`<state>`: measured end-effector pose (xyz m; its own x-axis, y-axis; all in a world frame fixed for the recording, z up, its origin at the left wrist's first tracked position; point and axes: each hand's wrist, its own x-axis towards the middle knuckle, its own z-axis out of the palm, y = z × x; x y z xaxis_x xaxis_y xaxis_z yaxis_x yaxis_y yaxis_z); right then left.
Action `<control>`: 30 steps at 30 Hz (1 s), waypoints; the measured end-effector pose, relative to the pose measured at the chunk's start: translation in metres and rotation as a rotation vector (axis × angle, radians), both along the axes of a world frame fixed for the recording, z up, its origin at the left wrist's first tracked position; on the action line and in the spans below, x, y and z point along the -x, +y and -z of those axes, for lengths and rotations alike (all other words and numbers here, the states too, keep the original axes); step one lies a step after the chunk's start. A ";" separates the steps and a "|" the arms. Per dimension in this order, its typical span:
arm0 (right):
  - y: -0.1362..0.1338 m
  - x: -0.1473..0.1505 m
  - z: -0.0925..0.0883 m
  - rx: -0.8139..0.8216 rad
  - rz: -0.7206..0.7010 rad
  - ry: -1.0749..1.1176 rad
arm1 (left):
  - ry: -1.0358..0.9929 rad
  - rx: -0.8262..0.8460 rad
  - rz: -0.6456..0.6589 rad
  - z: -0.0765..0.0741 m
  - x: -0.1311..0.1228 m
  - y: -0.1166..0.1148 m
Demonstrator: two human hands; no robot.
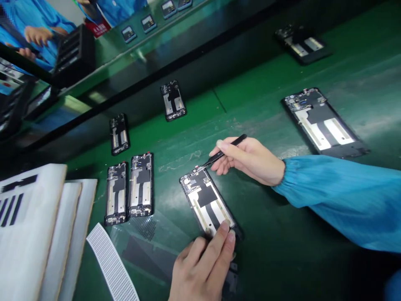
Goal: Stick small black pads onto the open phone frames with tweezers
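Note:
An opened smartphone [206, 195], its circuit boards and silvery inside bared, lies slanted on the green table in front of me. My left hand [205, 263] has its fingers closed together on the phone's lower end; the thumb's grip is not clear. In my right hand [239, 156] is a pair of black tweezers [216, 157], pinched between thumb and fingers. The tweezers' tips reach the phone's top edge, near a small red spot. Whether the tips hold anything is too small to tell.
Two opened phones [140, 184] lie side by side at left, with others farther back and a larger-looking one [326, 121] at right. White boards [28, 234], a printed label strip [111, 263] and clear film [163, 228] lie nearby. Beyond the ledge, people in blue [46, 25] work.

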<state>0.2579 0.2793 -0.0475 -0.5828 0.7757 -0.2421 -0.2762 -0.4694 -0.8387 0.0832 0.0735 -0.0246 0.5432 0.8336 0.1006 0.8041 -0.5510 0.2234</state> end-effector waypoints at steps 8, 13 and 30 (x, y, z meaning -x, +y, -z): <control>0.001 -0.003 0.000 0.002 -0.085 -0.009 | 0.052 0.131 0.033 -0.002 0.004 0.004; 0.003 -0.003 -0.001 0.005 -0.143 -0.031 | -0.008 0.205 0.115 -0.005 0.006 0.011; 0.002 -0.004 -0.003 0.033 -0.125 -0.037 | 0.014 0.198 -0.201 -0.001 -0.007 0.000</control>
<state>0.2615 0.2810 -0.0447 -0.6647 0.6887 -0.2896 -0.1830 -0.5259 -0.8306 0.0901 0.0734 -0.0237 0.3654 0.9273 -0.0813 0.8965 -0.3270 0.2990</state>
